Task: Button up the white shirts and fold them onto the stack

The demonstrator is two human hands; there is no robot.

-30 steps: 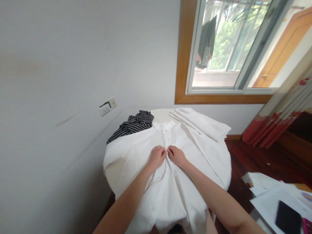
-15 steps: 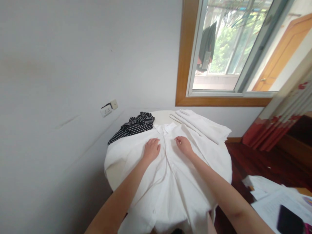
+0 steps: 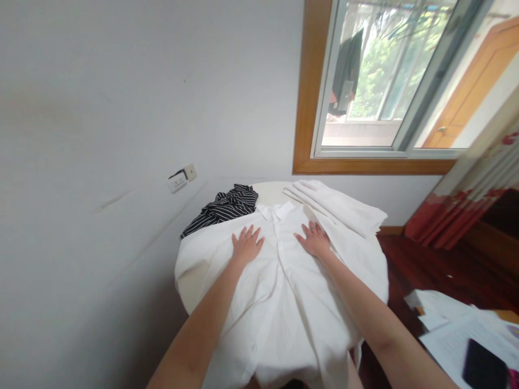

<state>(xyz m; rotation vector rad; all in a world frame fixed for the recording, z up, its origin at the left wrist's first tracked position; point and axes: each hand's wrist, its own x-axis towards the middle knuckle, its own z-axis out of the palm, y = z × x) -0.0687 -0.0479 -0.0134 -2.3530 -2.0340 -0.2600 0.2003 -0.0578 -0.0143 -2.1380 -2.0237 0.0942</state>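
Observation:
A white button-up shirt lies spread front up over a round cream table, its collar toward the wall and its lower part hanging over the near edge. My left hand rests flat on the shirt's left chest side, fingers spread. On the other side of the button strip, my right hand also lies flat with its fingers apart. Neither hand grips the cloth. Some creases run down the front below my hands.
Behind the shirt sit a crumpled black-and-white striped garment and, to the right, folded white cloth. A wall socket is at the left. Papers and a black phone lie at lower right, near a curtain.
My hands have moved apart, the left outward to the left and the right outward to the right. Their fingers, curled before, are now spread flat. The shirt's upper front looks smoother.

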